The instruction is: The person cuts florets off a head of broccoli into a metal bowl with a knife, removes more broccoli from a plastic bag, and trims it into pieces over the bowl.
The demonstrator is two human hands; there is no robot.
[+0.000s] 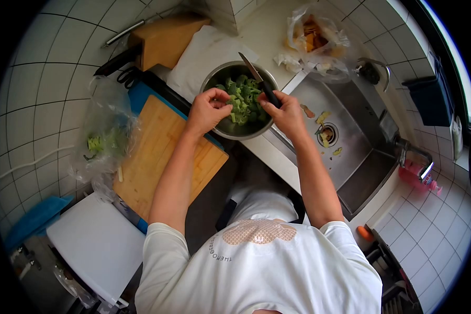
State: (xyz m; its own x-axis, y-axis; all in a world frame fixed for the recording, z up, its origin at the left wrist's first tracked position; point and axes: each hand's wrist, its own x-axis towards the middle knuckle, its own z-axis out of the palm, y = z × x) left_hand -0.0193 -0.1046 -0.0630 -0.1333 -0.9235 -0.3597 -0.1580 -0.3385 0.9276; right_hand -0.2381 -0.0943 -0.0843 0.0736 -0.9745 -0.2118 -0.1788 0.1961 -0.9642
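Observation:
A steel bowl (208,83) holding cut broccoli (242,86) stands on the counter beside the sink. My left hand (210,111) is over the bowl's left side, its thumb and fingers closed around the edge of a light green broccoli piece (237,104). Over the right side, my right hand (285,112) grips the black handle of a kitchen knife (253,68). The blade points up and away, above the bowl's far rim. The right thumb reaches in towards the broccoli; whether it touches a piece is hard to tell.
A wooden cutting board (157,152) lies to the left, with a plastic bag of greens (102,136) beyond it. Behind stands a knife block (165,39). The steel sink (345,115) on the right holds peelings near its drain. A bag with orange contents (316,39) sits at the back.

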